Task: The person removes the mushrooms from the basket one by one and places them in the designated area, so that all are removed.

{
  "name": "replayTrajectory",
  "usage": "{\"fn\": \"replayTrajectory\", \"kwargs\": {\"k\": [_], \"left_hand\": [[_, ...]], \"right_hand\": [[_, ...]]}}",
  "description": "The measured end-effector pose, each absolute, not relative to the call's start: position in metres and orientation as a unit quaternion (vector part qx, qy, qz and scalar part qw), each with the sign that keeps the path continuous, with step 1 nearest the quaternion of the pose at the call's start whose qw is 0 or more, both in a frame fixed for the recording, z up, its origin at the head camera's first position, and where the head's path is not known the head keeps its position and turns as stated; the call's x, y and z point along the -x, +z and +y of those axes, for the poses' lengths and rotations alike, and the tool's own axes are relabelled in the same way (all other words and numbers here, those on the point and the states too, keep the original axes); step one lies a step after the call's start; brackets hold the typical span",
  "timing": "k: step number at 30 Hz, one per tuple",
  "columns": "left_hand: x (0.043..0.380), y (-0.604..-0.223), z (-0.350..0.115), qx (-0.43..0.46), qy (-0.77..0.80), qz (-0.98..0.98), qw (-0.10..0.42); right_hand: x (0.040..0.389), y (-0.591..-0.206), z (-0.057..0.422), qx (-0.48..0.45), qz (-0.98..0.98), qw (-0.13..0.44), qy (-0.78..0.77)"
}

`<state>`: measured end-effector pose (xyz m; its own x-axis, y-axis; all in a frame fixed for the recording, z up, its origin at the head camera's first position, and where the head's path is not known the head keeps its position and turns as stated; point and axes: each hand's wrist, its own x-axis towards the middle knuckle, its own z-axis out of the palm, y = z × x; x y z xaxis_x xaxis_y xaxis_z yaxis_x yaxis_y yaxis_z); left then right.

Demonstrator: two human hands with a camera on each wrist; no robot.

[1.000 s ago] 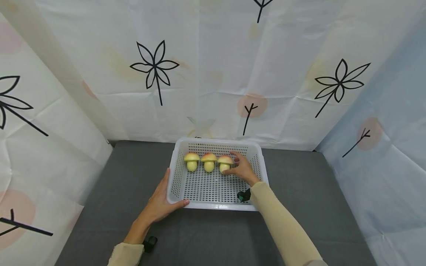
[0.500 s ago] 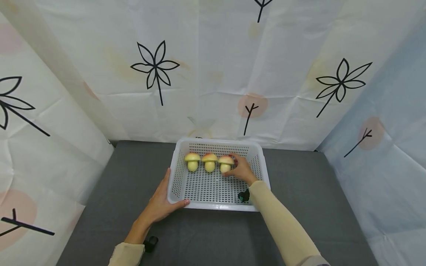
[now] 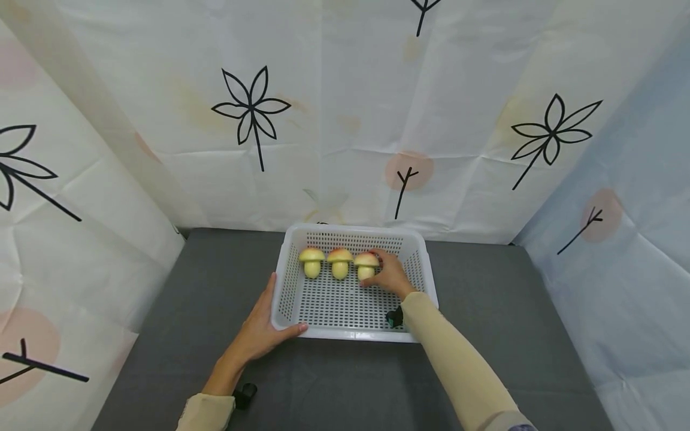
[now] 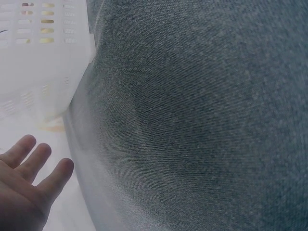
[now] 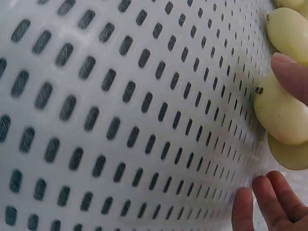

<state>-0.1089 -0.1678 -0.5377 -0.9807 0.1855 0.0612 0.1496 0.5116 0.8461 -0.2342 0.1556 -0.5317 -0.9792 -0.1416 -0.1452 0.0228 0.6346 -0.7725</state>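
Observation:
Three yellow mushrooms with reddish tinged caps stand in a row inside a white perforated basket (image 3: 356,336): a left mushroom (image 3: 311,261), a middle mushroom (image 3: 339,263) and a right mushroom (image 3: 366,266). My right hand (image 3: 392,276) reaches in and pinches the right mushroom, thumb at the stem and a finger at the cap. In the right wrist view the thumb (image 5: 291,77) overlaps its pale stem (image 5: 279,110), while the other fingers stretch out below. My left hand (image 3: 261,326) spans the basket's near left corner, thumb on the front rim, fingers straight along the left side.
A dark grey cloth (image 3: 215,287) covers the table under the basket. White patterned fabric (image 3: 323,120) hangs close behind the basket and down both sides. Dark wrist devices show near the left cuff (image 3: 245,395) and the right cuff (image 3: 396,316).
The right hand's fingers have drawn slightly closer round the right mushroom. The left hand and basket hold their places.

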Motion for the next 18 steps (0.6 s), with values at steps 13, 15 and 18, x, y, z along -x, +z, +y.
{"fn": "replayTrajectory", "kwargs": {"k": [13,15,18], "left_hand": [[0.107,-0.536,-0.167,-0.087,0.48,0.873,0.021],[0.108,-0.536,-0.167,-0.087,0.478,0.874,0.022],[0.108,-0.537,-0.167,-0.084,0.478,0.874,0.025]], "right_hand": [[0.231,-0.502,0.156,0.054,0.909,0.091,-0.403],[0.23,-0.497,0.158,0.059,0.91,0.085,-0.4],[0.227,-0.489,0.161,0.069,0.907,0.078,-0.409]]}}
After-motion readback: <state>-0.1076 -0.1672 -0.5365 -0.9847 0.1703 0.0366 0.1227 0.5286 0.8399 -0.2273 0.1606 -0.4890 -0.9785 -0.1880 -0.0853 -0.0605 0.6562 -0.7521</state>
